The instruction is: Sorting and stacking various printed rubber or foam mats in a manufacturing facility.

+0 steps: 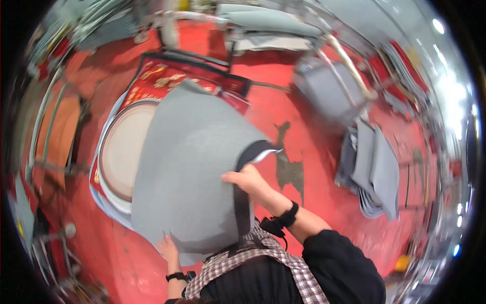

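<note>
A large grey sheet [190, 152] with a dark underside is held up in front of my body, bowed and tilted. My right hand [248, 181] is closed on its right edge, thumb on the grey face, where the dark side curls over. Down at the near left corner, my left hand [168, 249] is closed at the edge, its fingers partly hidden and slightly blurred. Behind the sheet, a round beige disc [124, 147] with a brown rim shows in part. It lies on a pile that includes a red sheet with gold patterns [157, 78].
Folded grey sheets [377, 164] lie in a stack at the right. A grey-topped stand with a pale tube frame [331, 91] is beyond it. Rolled grey material [273, 21] rests at the far side. An orange panel in a metal rack [58, 131] stands left. The floor [314, 223] is red and worn.
</note>
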Available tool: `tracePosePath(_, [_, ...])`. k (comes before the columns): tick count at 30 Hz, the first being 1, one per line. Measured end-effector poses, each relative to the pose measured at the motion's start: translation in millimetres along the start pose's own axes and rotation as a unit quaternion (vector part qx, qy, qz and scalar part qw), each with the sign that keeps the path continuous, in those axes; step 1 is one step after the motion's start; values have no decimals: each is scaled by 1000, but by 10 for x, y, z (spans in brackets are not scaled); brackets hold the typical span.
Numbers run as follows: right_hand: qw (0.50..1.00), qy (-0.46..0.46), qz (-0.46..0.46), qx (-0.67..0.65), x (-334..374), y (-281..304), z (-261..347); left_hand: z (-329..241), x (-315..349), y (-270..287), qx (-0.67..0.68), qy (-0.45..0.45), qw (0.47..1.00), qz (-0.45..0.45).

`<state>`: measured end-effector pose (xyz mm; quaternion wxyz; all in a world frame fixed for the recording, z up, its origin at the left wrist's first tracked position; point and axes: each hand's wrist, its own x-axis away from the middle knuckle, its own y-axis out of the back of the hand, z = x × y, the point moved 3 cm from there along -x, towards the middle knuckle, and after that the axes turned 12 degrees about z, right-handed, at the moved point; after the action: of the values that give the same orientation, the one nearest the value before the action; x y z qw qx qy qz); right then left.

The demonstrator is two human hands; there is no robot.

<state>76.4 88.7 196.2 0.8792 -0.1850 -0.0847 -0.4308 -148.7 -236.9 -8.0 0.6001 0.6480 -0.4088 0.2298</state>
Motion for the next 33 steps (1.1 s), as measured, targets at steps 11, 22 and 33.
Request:
tracePosePath(11, [945,215,127,209,1990,1168,1901,-1340,1049,-679,218,-462,856,81])
tracePosePath(22, [869,310,-200,329,5526,3152,2457,-3794,2796,-2759,185,-505,807,244])
tracePosePath(33, [656,363,-630,205,7182,3938,2390,-5020,3994,-5436,207,-77,552,804])
